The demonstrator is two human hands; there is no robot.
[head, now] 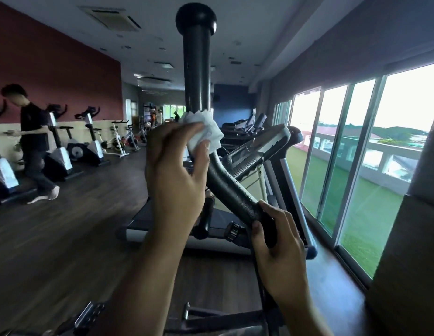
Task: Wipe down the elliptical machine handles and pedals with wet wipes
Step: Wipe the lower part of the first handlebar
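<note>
Your left hand pinches the wet wipe against the bend of the elliptical handle, fingers curled over the cloth. Your right hand clasps the same bar lower down, steadying it. Handle-wiping is in hand; the upper shaft and knob probably follow, calling for an upward stroke with the wrap kept snug.
</note>
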